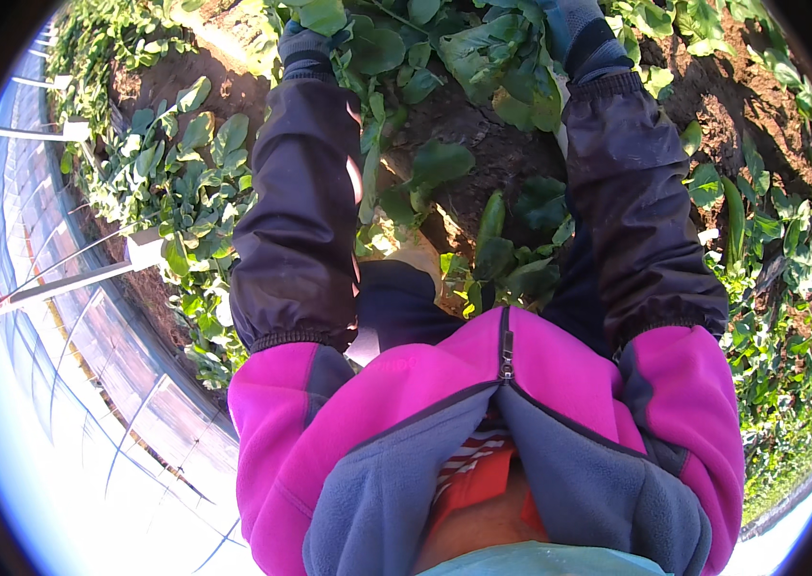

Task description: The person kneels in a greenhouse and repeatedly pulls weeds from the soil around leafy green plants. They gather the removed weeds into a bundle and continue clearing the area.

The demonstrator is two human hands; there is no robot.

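Note:
Both my arms, in dark sleeve covers over a pink jacket, stretch forward to the top of the head view. My left hand (306, 50), in a dark glove, is among broad green leaves (375, 50); foliage hides its fingers. Farther right, my right hand (583, 31), in a grey and dark glove, is beside larger leaves (488, 50). Its fingers run past the upper edge and behind the leaves. Whether either hand grips a stem or leaf cannot be made out. Brown soil (449, 125) shows between my forearms under the leafy plants.
Low leafy plants (219, 144) grow along the left, beside a curved greenhouse wall (128, 384) with metal bars (51, 288). At right, more plants (780, 230) stand in sunlit soil (704, 86). A leafy plant (507, 254) rises close to my knees.

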